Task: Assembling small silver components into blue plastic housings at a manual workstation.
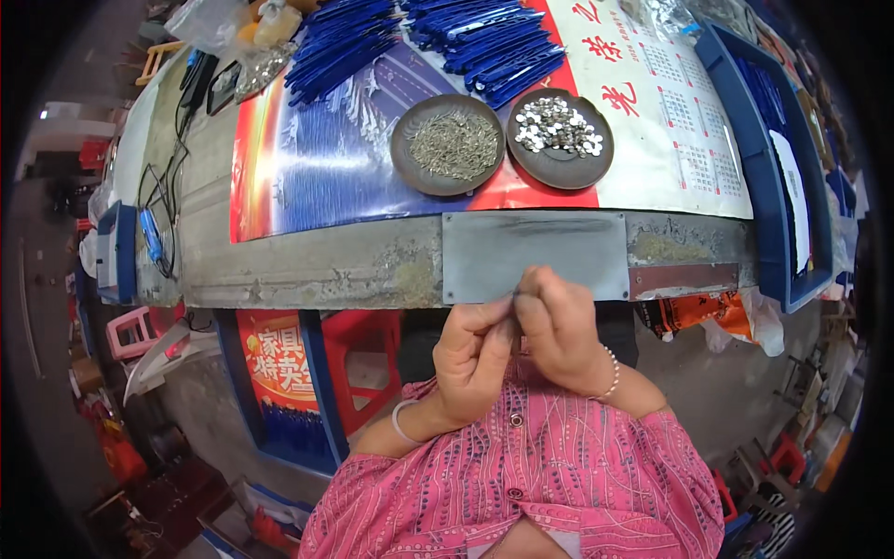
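Where the left hand (473,359) and right hand (565,326) meet, I see fingers (535,284) pressed together, anything pinched too hidden to tell its direction; just beyond, a grey plate (535,252) lies long axis left-to-right, then two brown dishes (563,173).

Bright, fairly even light covers the bench (209,196); the metal discs (582,140) glint white, the floor (47,317) at left is dim, and straight edges bend toward a black rim
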`<state>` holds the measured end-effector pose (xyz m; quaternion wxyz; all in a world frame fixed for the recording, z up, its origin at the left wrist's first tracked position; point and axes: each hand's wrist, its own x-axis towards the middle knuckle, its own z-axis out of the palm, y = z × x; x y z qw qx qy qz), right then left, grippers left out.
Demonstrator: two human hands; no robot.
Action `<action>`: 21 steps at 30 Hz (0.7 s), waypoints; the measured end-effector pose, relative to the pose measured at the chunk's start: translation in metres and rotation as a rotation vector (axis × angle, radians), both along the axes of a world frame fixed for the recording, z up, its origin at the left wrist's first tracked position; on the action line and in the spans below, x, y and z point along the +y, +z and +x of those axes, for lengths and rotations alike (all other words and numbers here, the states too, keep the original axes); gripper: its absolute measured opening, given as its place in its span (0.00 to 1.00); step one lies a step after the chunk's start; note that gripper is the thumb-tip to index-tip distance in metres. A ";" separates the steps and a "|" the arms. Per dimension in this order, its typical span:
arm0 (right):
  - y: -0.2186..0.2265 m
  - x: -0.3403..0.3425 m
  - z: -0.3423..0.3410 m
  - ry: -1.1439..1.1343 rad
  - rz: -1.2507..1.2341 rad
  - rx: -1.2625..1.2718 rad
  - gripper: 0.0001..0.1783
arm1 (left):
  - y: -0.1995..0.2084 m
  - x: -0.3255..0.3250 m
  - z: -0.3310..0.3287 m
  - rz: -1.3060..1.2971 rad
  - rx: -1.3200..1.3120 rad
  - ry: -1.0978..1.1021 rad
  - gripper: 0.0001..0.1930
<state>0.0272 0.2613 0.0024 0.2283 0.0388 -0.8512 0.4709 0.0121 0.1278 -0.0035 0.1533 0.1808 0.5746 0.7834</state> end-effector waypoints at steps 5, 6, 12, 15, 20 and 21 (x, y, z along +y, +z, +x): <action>0.000 -0.006 -0.017 0.059 -0.076 0.276 0.06 | -0.001 -0.001 -0.002 -0.026 0.237 0.157 0.12; -0.002 -0.004 -0.018 0.048 0.030 0.317 0.08 | -0.001 -0.003 -0.002 -0.023 0.224 0.138 0.11; -0.003 -0.012 -0.006 0.015 0.143 0.147 0.08 | -0.008 -0.006 0.003 0.044 0.131 0.127 0.12; 0.005 -0.008 0.001 0.166 -0.561 -0.230 0.07 | -0.006 -0.001 0.002 0.077 0.127 0.140 0.12; -0.007 -0.005 -0.009 0.067 -0.109 0.194 0.09 | -0.011 -0.002 0.006 -0.047 0.134 0.141 0.13; -0.006 -0.006 -0.009 0.006 -0.025 0.219 0.08 | -0.011 0.000 0.005 -0.044 0.153 0.154 0.13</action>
